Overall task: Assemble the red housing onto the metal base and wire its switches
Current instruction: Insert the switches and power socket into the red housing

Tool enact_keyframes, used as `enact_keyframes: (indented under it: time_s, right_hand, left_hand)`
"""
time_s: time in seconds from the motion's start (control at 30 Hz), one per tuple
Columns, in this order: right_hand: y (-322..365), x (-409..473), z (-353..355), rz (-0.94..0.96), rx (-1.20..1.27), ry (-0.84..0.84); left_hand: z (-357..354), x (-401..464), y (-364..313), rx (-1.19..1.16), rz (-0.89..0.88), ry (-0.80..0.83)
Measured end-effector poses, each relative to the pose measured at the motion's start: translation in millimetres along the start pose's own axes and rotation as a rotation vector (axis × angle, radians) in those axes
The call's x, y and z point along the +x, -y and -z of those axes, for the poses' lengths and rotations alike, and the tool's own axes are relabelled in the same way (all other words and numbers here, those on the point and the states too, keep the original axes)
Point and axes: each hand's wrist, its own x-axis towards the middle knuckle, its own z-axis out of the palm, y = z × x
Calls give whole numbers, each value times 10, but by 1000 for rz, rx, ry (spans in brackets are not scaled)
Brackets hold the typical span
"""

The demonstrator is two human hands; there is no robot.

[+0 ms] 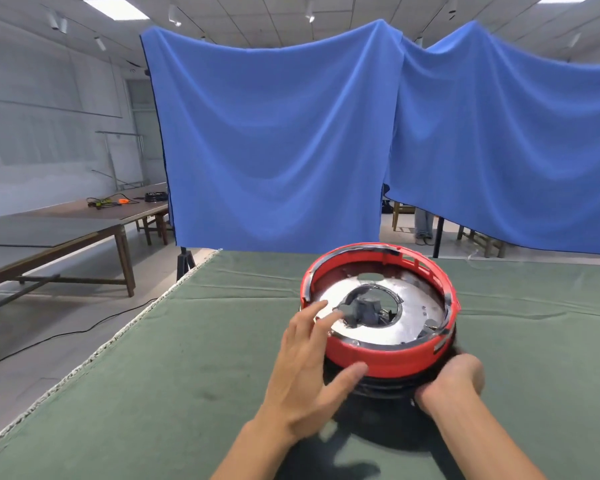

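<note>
The right hand (454,379), low and right of centre in the frame, curls its grip round the lower near-right edge of the assembly, fingers tucked under the dark part below the red housing (378,356); exactly what the fingertips bear on is hidden. The left hand (312,368) is spread wide and holds nothing: its thumb lies against the housing's near wall, while its fingers (321,315) reach over the rim toward the dark grey block (362,310) in the central opening, blurred, so contact is unclear.

The housing is a broad red ring sitting round the metal base (409,317), a shiny disc with a round hole in the middle. The whole stack rests on the green cloth of the bench (187,358), right of centre.

As a judgement, the ring looks like stiff moulded plastic, light by itself, with slotted tabs along its far rim that could snap if levered. The metal disc probably gives the stack most of its weight and has thin edges round the hole. The outer wall, taken on opposite sides, seems the safest hold; the small parts in the middle look delicate. No switches or wires can be made out clearly.

Blue drapes (274,133) hang behind, and a wooden table (84,216) stands at the left.
</note>
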Motion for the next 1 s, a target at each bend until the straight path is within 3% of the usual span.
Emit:
enact_keyframes:
  time_s: [0.2, 0.3, 0.4, 0.47, 0.6, 0.77, 0.87, 1.0]
  right_hand:
    - [-103, -54, -36, -42, -17, 63]
    - [-108, -77, -41, -42, 53, 130]
    - [-164, -148, -73, -20, 121, 296]
    - [-254, -200, -86, -22, 72, 438]
    - [-360, -224, -81, 74, -259, 669]
    - [-245, -136, -47, 205, -495, 589]
    - [-168, -88, -33, 214, -559, 577]
    - [-174, -108, -51, 237, -599, 707]
  left_hand:
    - [26, 25, -3, -132, 326, -301]
    - [24, 92, -42, -317, 825, -368]
    - [29, 192, -147, -869, 1232, -350]
    - [34, 224, -192, -1020, 1273, -331]
    - [146, 222, -57, -953, 1302, -433]
    - [531, 204, 79, -668, 1135, -571]
    - [728, 173, 156, -709, 1161, -613]
    - [856, 147, 214, -747, 1167, -540]
